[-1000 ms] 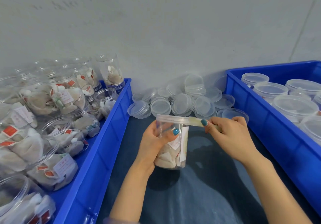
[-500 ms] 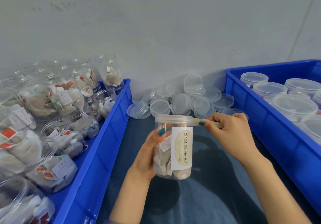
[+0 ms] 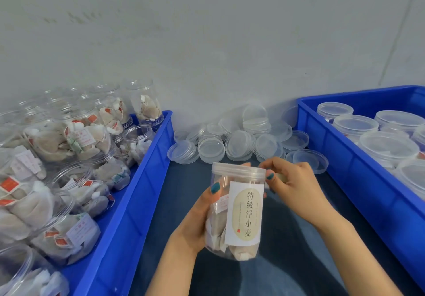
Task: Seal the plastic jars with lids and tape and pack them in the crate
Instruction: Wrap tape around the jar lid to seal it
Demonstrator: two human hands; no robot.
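A clear plastic jar [image 3: 239, 217] full of tea bags, with a white label and a clear lid [image 3: 238, 171] on top, is held upright over the dark blue cloth. My left hand [image 3: 200, 217] grips the jar's body from the left, thumb on its front. My right hand [image 3: 292, 185] is at the lid's right edge, pinching a pale strip of tape [image 3: 279, 177] against the rim. A blue crate [image 3: 358, 180] on the right holds several lidded jars [image 3: 388, 146].
A blue crate [image 3: 138, 194] on the left is piled with open jars of tea bags [image 3: 69, 144]. Loose clear lids [image 3: 230, 139] lie heaped against the grey wall between the two crates. One lid [image 3: 310, 160] lies just behind my right hand.
The jar has turned in my left hand, so its label now faces me, and it has come nearer. My right hand has moved in close to the lid's rim with the tape.
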